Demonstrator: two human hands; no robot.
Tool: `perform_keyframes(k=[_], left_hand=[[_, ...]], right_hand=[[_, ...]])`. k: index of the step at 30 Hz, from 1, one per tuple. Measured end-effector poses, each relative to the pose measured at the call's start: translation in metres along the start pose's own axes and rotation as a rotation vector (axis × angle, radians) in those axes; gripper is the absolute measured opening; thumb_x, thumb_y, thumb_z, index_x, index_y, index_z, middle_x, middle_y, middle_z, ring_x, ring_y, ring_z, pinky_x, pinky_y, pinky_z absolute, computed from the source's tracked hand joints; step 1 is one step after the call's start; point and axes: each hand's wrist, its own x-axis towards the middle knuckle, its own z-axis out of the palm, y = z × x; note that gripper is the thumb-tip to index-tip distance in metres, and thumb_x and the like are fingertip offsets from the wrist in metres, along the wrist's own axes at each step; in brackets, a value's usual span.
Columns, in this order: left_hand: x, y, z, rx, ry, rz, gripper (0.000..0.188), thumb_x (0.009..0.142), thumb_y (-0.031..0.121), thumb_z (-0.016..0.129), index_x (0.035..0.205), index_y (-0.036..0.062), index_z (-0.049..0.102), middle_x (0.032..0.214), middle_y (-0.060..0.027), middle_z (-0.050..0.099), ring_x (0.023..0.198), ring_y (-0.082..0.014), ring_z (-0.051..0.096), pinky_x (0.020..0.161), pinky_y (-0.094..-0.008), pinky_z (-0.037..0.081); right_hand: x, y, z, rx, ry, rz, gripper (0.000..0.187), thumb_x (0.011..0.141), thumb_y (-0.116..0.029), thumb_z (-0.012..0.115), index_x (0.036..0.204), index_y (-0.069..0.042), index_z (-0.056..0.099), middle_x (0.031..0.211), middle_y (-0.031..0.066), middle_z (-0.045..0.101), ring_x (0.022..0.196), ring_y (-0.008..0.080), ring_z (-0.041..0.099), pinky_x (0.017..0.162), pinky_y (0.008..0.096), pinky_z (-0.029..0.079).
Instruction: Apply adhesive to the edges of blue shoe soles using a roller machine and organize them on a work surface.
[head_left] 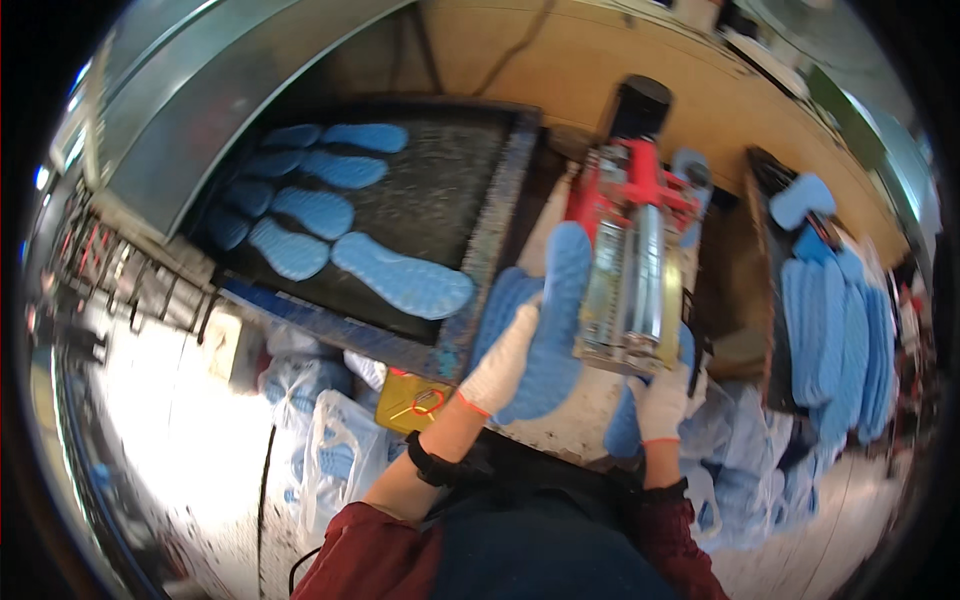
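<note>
My left hand (503,360), in a white glove, grips a long blue insole (560,310) with a bumpy surface, held upright left of a red and metal roller machine (630,270). More blue insoles (503,305) lie behind that hand. At the machine's front end is my gloved right hand (662,405), closed around another blue insole (622,425). Blue shows on both sides of this hand, and its fingertips are partly hidden by the machine.
Several blue insoles (400,275) lie on a dark conveyor belt (430,180) beneath a metal hood (230,80). At right, stacked blue insoles (825,330) rest on a rack. Plastic bags (340,450) with blue pieces and a yellow tin (410,400) stand below the conveyor.
</note>
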Motion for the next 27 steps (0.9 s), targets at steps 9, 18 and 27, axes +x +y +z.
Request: perform_keyframes(k=[9,18,27], left_hand=[[-0.031,0.066,-0.010,-0.389,0.391,0.018,0.051,0.104,0.044,0.035,0.127,0.0028,0.056,0.115,-0.0076,0.065,0.103,-0.0171,0.062,0.094,-0.0314,0.049],[0.080,0.083,-0.121,0.997,0.832,0.237,0.075,0.081,0.019,0.073,0.142,-0.0046,0.036,0.122,-0.0236,0.062,0.114,-0.0340,0.061,0.095,-0.0356,0.049],[0.074,0.100,-0.129,0.083,1.037,0.178,0.063,0.093,0.048,0.055,0.138,0.0046,0.047,0.110,-0.0086,0.056,0.103,-0.0200,0.058,0.093,-0.0327,0.046]], right_hand=[[0.008,0.012,0.003,-0.049,-0.040,-0.012,0.063,0.070,-0.037,0.081,0.121,-0.006,0.058,0.112,0.0143,0.057,0.101,0.0330,0.061,0.082,0.0403,0.052],[0.007,0.010,-0.002,-0.086,-0.046,-0.071,0.055,0.070,-0.036,0.081,0.113,-0.006,0.065,0.111,0.0133,0.056,0.098,0.0317,0.061,0.081,0.0397,0.051],[0.012,0.011,-0.002,0.139,-0.048,0.026,0.062,0.065,-0.027,0.084,0.117,-0.006,0.059,0.109,0.0170,0.061,0.099,0.0375,0.062,0.081,0.0439,0.051]])
